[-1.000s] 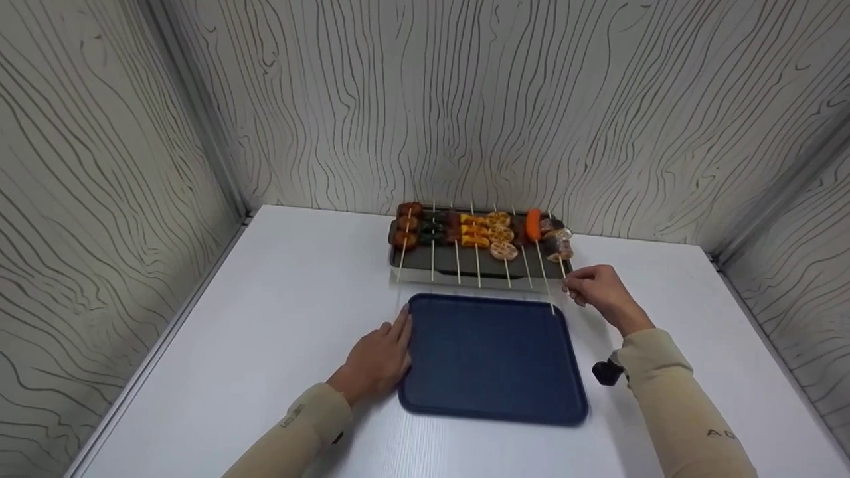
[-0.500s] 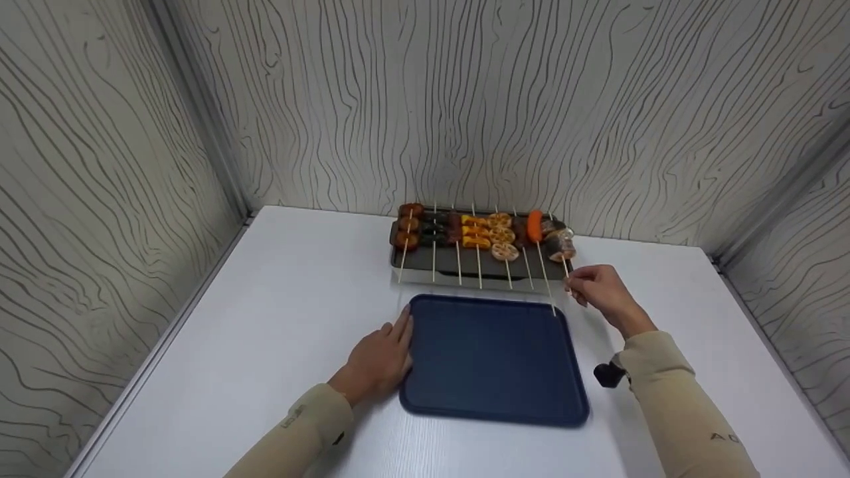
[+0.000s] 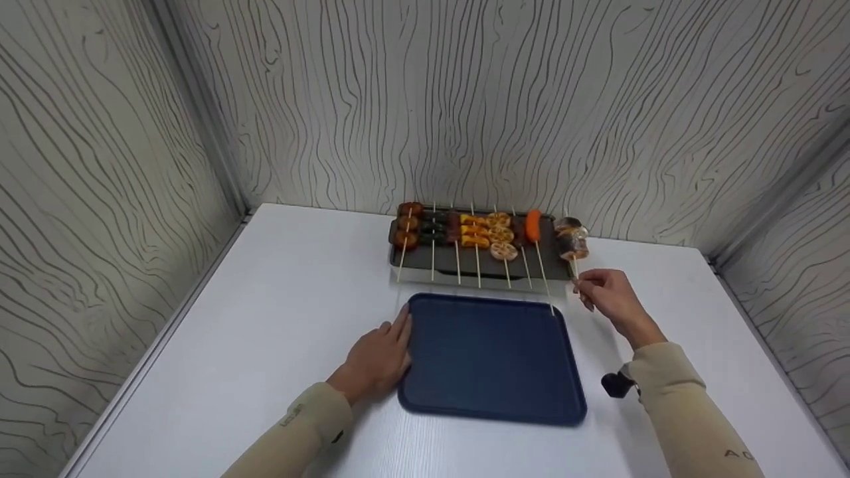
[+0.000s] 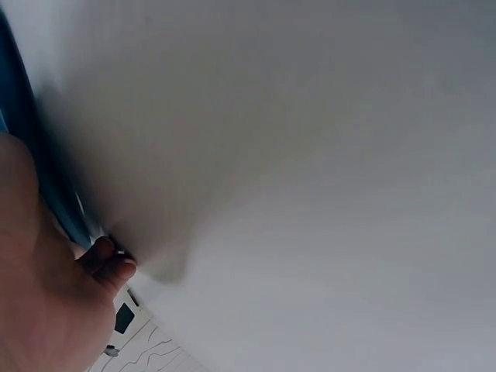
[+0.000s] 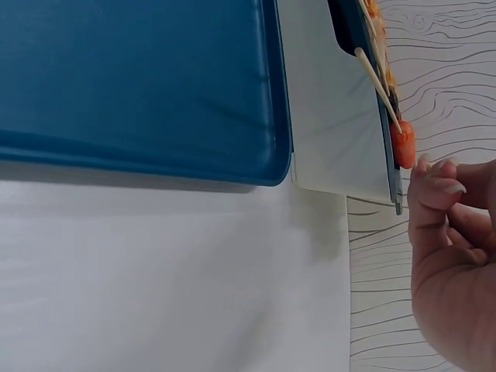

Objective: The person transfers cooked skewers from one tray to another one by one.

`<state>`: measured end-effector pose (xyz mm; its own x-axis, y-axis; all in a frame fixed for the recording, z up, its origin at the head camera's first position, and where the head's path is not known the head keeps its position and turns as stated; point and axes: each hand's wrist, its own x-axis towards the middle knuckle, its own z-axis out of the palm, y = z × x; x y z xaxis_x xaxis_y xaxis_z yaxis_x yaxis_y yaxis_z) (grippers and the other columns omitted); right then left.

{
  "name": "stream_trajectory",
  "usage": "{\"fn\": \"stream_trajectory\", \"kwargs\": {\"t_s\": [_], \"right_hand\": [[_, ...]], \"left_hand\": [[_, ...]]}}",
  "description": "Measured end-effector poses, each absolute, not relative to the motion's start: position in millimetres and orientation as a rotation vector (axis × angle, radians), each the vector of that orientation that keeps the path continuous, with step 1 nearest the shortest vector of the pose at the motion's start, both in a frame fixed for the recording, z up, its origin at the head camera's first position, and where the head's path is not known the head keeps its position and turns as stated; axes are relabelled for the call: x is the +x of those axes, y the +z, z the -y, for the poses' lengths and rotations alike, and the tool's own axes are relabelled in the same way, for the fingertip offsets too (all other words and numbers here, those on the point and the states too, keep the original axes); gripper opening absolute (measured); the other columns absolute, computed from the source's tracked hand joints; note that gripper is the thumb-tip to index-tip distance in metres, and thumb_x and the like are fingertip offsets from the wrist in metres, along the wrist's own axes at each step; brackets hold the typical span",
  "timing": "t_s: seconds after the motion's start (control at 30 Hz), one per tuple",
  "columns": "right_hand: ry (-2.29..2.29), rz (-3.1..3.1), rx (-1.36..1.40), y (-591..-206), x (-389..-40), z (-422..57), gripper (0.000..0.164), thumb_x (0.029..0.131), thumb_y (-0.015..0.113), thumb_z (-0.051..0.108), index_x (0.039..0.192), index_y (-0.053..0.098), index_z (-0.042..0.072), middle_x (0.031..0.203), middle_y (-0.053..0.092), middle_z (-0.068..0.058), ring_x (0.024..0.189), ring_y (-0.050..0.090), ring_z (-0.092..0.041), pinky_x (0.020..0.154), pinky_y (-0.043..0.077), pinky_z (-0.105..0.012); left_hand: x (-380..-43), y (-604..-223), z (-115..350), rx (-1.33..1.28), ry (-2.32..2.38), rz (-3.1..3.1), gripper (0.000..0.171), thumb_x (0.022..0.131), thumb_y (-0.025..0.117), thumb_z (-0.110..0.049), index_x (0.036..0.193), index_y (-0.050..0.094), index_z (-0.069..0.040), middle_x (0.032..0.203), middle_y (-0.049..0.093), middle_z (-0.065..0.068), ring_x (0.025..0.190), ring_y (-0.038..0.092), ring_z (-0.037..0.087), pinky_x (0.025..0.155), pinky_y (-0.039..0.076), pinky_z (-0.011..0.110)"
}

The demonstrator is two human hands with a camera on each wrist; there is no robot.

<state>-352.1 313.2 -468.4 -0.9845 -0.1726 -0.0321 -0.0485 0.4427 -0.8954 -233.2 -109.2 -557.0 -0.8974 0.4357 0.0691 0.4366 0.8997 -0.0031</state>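
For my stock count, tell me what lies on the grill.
Seven skewers lie on the grill, the rightmost bearing a sausage; the right hand holds an eighth skewer by the grill's right edge. Whatever is directly under the seven is covered.

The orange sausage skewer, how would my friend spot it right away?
Find the blue tray on the white table, then the dark grill plate just beyond it. Among the skewers lying there, the orange sausage skewer is nearest the right hand. It carries one long, smooth, bright orange piece, unlike the brown pieces on its left.
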Motion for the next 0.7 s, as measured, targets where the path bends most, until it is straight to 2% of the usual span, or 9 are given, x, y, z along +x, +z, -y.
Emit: {"fn": "stream_trajectory", "kwargs": {"t_s": [0.23, 0.47, 0.7], "right_hand": [[-1.552, -2.634, -0.193, -464.2, -339.7, -315.3, 0.026, 0.104, 0.054, 0.007, 0.118, 0.059, -0.015, 0.082, 0.064, -0.002, 0.065, 0.055, -0.008, 0.056, 0.049, -0.026], [-1.518, -2.686, -0.222, -459.0, -327.6, -318.4, 0.028, 0.105, 0.055, 0.011, 0.118, 0.060, -0.013, 0.084, 0.066, -0.004, 0.062, 0.055, -0.010, 0.054, 0.049, -0.028], [-1.481, -2.717, -0.230, -452.6, -314.2, -322.6, 0.026, 0.104, 0.056, 0.011, 0.115, 0.062, -0.012, 0.082, 0.065, -0.006, 0.062, 0.056, -0.010, 0.054, 0.050, -0.029]], "left_hand": [[-229.0, -549.8, 109.2, -0.700, -0.044, 3.009, 0.060, 0.105, 0.039, -0.026, 0.156, 0.035, 0.005, 0.165, 0.030, 0.019, 0.115, 0.055, 0.027, 0.089, 0.052, 0.035], [-228.5, -551.6, 109.5, -0.685, -0.033, 2.959, 0.059, 0.102, 0.042, -0.025, 0.153, 0.041, 0.005, 0.163, 0.035, 0.018, 0.106, 0.056, 0.024, 0.080, 0.054, 0.033], [-231.7, -555.9, 109.4, -0.680, -0.046, 2.959, 0.060, 0.102, 0.039, -0.026, 0.154, 0.039, 0.004, 0.163, 0.034, 0.018, 0.107, 0.057, 0.025, 0.080, 0.054, 0.035]]}}
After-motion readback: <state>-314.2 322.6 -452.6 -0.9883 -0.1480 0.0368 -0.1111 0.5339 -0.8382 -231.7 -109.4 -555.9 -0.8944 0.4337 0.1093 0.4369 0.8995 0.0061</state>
